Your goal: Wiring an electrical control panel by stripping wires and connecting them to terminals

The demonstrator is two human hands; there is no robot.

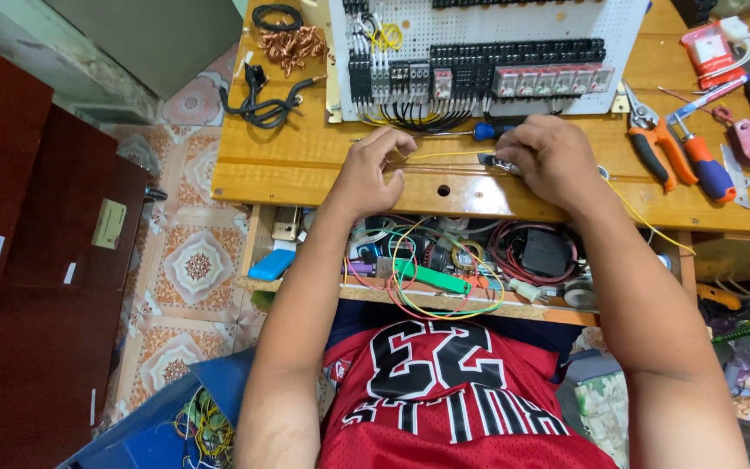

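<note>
I pinch a yellow wire taut over the table: my left hand clamps one end, my right hand presses a small metal tool on it. The wire is not yet fitted to the white panel.

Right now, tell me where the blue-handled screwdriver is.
In the head view, the blue-handled screwdriver lies on the wooden table, just below the white panel and just beyond the right hand, left of the orange-handled pliers.
</note>
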